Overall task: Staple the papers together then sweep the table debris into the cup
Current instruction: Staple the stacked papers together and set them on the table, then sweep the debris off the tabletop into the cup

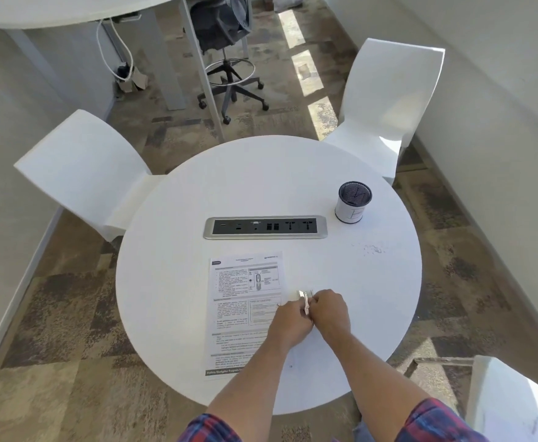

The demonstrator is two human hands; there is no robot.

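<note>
We hold the stapler [305, 300] between both hands, left hand [291, 323] and right hand [329, 311] clenched around it, over the papers [245, 311] (right edge); debris [372, 249] lies near the cup [353, 201].

Both my hands met low and just right of centre in the frame.

My left hand [291, 323] lay knuckles up, fingers curled inward toward the right, its forearm running bare from the lower middle of the frame up and to the right. My right hand [329, 311] sat just beside it, touching it at the fingertips, fingers bent and pinched in toward the left, wrist slightly cocked. Its forearm came in from the lower right, so the two arms made a narrow V that closed at the hands. Plaid sleeves [433, 422], red and blue, were pushed up at both elbows along the bottom edge. Both hands gripped something small between them.
</note>
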